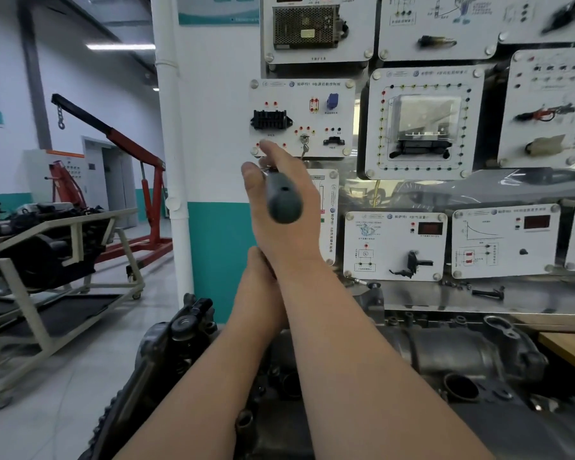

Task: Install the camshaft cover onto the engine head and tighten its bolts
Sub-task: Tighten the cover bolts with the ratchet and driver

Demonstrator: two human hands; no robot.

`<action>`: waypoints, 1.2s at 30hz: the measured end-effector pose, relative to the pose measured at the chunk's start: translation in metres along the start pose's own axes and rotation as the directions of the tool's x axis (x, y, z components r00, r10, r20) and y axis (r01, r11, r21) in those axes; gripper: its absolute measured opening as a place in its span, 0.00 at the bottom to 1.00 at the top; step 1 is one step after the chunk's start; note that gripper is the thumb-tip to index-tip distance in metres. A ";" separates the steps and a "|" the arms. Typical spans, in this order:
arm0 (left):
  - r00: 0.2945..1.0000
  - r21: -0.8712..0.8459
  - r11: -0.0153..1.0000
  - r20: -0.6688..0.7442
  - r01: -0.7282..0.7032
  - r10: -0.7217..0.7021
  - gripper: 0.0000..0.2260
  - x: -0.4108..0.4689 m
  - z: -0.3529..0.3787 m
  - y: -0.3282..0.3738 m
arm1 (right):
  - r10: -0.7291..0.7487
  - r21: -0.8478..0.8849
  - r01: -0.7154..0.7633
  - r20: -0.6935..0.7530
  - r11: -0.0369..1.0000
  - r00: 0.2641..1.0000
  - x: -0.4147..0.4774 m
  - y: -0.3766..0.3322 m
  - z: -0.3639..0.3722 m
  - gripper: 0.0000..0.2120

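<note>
My right hand's point(294, 235) fingers point(271, 152) and thumb are curled round a dark grey tool handle point(284, 202). Its butt end points back toward me, and the working end is hidden behind the hand. I see that hand raised at frame centre, in front of the white panel boards point(422, 124). My left hand point(258, 273) is tucked against the underside of the right wrist; I cannot tell how its fingers lie. The camshaft cover point(452, 353), a dark grey casting, lies across the bottom of the frame, well below both hands and touched by neither. A red engine crane point(127, 144) stands at mid left, behind a trolley frame point(63, 240).
</note>
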State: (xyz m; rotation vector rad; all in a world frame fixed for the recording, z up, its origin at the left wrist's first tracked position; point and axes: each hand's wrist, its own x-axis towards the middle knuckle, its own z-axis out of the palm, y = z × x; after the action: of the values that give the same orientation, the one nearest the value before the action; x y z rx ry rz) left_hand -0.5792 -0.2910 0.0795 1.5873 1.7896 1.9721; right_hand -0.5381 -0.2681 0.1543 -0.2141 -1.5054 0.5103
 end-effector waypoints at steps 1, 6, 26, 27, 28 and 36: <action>1.000 -0.009 1.000 0.019 0.000 0.000 0.13 0.001 0.000 0.000 | 0.048 0.061 -0.050 0.034 0.997 0.998 0.000 -0.002 0.001 0.18; 0.993 -0.030 0.993 0.019 0.114 -0.114 0.18 0.009 0.003 0.003 | 0.387 0.444 -0.520 0.360 0.729 0.849 0.011 -0.006 -0.007 0.23; 0.944 -0.228 0.920 0.161 0.320 -0.289 0.13 0.015 0.004 -0.004 | 0.477 0.460 -0.660 0.459 0.594 0.750 0.021 -0.002 -0.012 0.25; 0.940 -0.246 0.910 0.157 0.334 -0.303 0.15 0.015 0.004 -0.006 | 0.458 0.432 -0.612 0.413 0.662 0.787 0.021 0.000 -0.010 0.21; 0.948 -0.224 0.923 0.143 0.312 -0.285 0.14 0.015 0.003 -0.008 | 0.405 0.377 -0.500 0.306 0.780 0.862 0.020 0.001 -0.007 0.17; 0.979 -0.032 0.981 0.079 0.192 -0.189 0.16 0.013 0.002 -0.015 | 0.121 0.171 -0.156 0.203 0.973 0.972 0.007 -0.010 0.008 0.17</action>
State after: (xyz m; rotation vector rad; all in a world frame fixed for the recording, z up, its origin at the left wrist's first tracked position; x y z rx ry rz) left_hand -0.5928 -0.2767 0.0761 1.4008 1.7881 1.8261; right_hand -0.5443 -0.2747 0.1659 -0.1277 -1.6251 0.7990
